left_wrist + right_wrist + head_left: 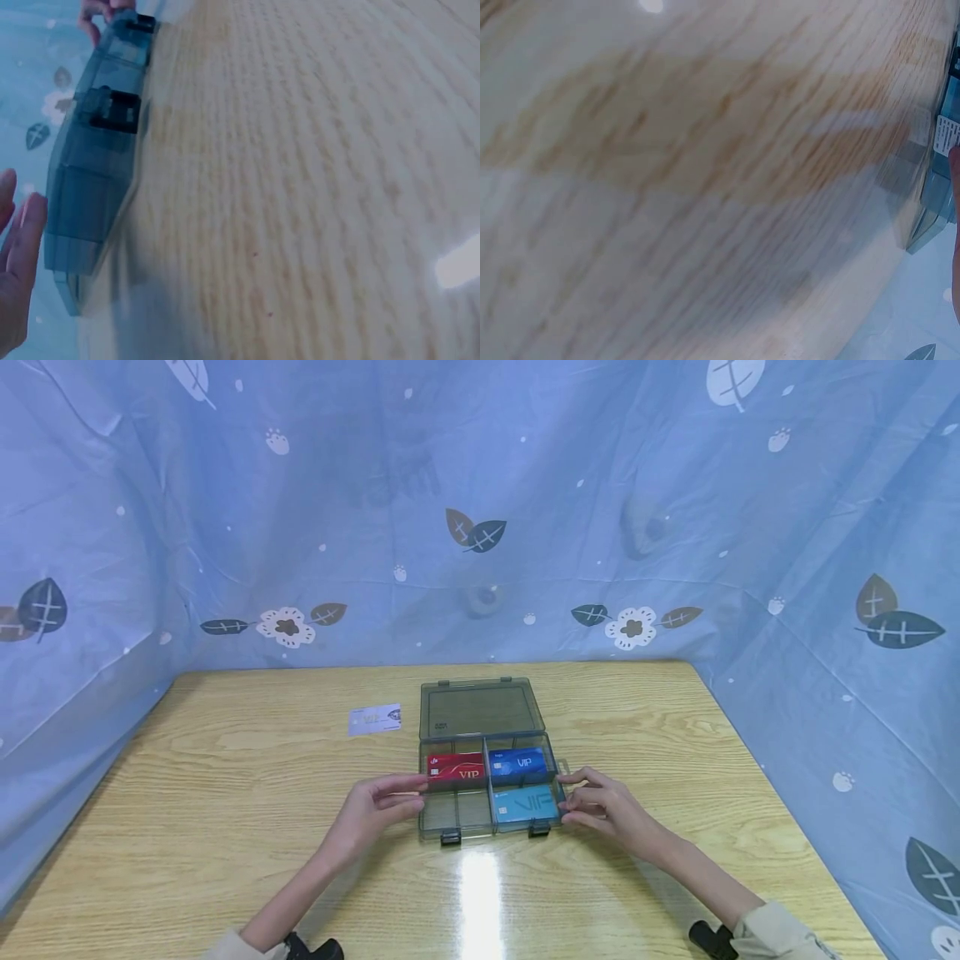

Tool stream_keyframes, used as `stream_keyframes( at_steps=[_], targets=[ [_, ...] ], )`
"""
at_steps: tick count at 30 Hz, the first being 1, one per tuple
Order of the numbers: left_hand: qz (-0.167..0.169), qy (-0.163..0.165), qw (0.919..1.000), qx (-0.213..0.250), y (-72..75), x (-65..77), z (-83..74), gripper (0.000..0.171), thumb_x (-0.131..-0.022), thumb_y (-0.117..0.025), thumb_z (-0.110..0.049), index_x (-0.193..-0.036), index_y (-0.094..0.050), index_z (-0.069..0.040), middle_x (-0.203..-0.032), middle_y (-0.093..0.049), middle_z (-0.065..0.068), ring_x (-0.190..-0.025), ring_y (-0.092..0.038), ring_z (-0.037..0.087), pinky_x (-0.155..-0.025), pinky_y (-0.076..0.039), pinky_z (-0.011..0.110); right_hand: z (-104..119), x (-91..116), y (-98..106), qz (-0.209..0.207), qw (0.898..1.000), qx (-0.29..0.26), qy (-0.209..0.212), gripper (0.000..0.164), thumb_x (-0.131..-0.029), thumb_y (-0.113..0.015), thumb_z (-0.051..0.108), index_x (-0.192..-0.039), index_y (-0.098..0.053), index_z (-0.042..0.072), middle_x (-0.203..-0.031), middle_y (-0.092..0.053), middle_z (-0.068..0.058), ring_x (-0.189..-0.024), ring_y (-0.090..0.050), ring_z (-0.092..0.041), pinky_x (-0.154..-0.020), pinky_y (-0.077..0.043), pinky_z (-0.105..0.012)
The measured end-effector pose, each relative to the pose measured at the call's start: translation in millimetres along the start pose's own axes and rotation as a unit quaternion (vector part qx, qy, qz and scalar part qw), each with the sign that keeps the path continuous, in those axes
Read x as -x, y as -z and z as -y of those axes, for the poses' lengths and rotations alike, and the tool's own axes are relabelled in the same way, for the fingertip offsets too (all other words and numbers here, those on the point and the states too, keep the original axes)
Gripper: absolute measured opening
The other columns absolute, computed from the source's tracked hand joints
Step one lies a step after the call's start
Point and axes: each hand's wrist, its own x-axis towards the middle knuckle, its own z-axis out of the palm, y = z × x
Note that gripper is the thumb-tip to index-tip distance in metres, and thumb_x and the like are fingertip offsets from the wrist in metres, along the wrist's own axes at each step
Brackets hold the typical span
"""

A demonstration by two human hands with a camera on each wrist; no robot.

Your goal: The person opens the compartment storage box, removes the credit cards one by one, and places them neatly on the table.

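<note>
A clear grey plastic box [457,828] lies on the table, its lid [480,708] folded back. Inside, a red VIP card [456,767] is in the rear left compartment and a dark blue VIP card [518,762] in the rear right one. A light blue VIP card [525,805] occupies the front right compartment; the front left shows its bare floor. At the box's left side is my left hand [378,810], fingertips against or very near the wall. My right hand [611,810] touches the right side with loosely bent fingers. The left wrist view shows left fingers [28,236] extended beside the box.
A pale VIP card [375,719] lies on the wooden table [262,735], left of the lid. Two black latches [451,837] stick out from the box's front. Patterned blue cloth [480,468] hangs behind the table and along both sides.
</note>
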Motion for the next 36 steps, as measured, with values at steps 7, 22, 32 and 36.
stream_keyframes(
  at_steps=[7,22,32,36],
  targets=[
    [-0.056,-0.001,0.9973,-0.047,-4.3,-3.5,5.9,0.034,-0.086,-0.071,-0.007,-0.118,-0.065,0.003,-0.117,-0.064,0.022,-0.093,-0.069,0.026,-0.077,-0.056,0.026,-2.1,1.8,-1.1,-0.001,1.000,0.001,-0.003,0.003,-0.086,-0.070,0.009,-0.085,-0.071,0.007,-0.111,-0.058,-0.020,-0.083,-0.070,-0.016,-0.070,-0.055,-0.021],
    [-0.055,-0.001,0.9741,-0.219,-11.5,-37.2,-2.5,0.029,-0.091,-0.064,-0.006,-0.119,-0.064,0.004,-0.114,-0.060,0.020,-0.056,-0.063,0.016,-0.044,-0.045,0.021,-1.5,2.7,0.6,0.003,1.000,-0.006,-0.010,0.008,-0.088,-0.068,0.012,-0.085,-0.071,0.005,-0.112,-0.057,-0.021,-0.083,-0.070,-0.020,-0.070,-0.056,-0.023],
    [0.010,0.001,0.9022,-0.431,-17.2,-60.2,-21.6,0.019,-0.093,-0.062,-0.013,-0.093,-0.069,0.005,-0.067,-0.054,0.007,-0.075,-0.046,0.021,-0.061,-0.038,0.030,-5.4,3.1,-1.2,-0.001,1.000,0.000,-0.006,0.004,-0.087,-0.069,0.012,-0.084,-0.070,0.008,-0.111,-0.057,-0.021,-0.084,-0.070,-0.016,-0.070,-0.055,-0.020],
    [0.044,0.047,0.8893,-0.453,-18.8,-63.9,-30.0,0.021,-0.096,-0.058,-0.014,-0.083,-0.062,0.000,-0.072,-0.050,0.008,-0.074,-0.045,0.022,-0.058,-0.041,0.032,-5.2,2.0,-1.7,-0.001,1.000,-0.003,-0.004,0.008,-0.088,-0.068,0.015,-0.084,-0.070,0.008,-0.111,-0.057,-0.020,-0.084,-0.070,-0.016,-0.071,-0.055,-0.019]
  ],
)
